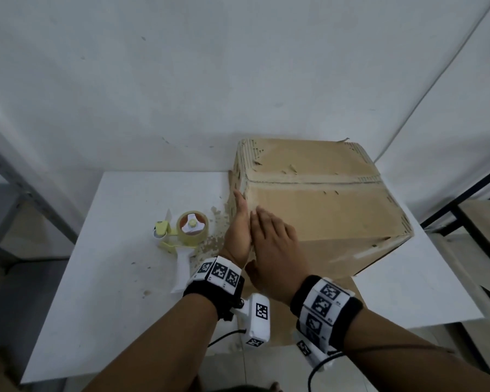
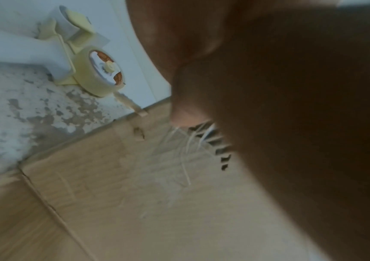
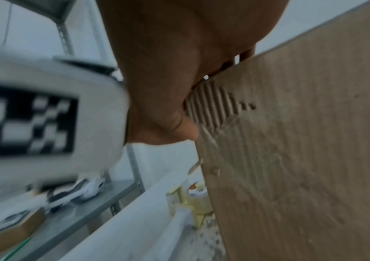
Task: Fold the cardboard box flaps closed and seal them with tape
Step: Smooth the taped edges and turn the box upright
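Note:
A worn cardboard box (image 1: 323, 210) stands on the white table (image 1: 111, 278), its top flaps folded down and meeting in a seam across the top. My left hand (image 1: 239, 222) lies flat against the box's left side, fingers straight. My right hand (image 1: 269, 236) rests flat on the top flap at the near-left corner. In the right wrist view the right hand (image 3: 179, 70) sits over the torn, ribbed edge of the box (image 3: 302, 159). A yellow and white tape dispenser (image 1: 187, 230) lies on the table just left of the box, untouched; it also shows as the tape dispenser (image 2: 94, 74).
The tabletop is flaked and crumbed between dispenser and box. A flat cardboard sheet (image 1: 277, 321) sticks out under the box at the table's front edge. A grey metal shelf (image 3: 85, 208) stands left, a black frame (image 1: 464, 202) right, a white wall close behind.

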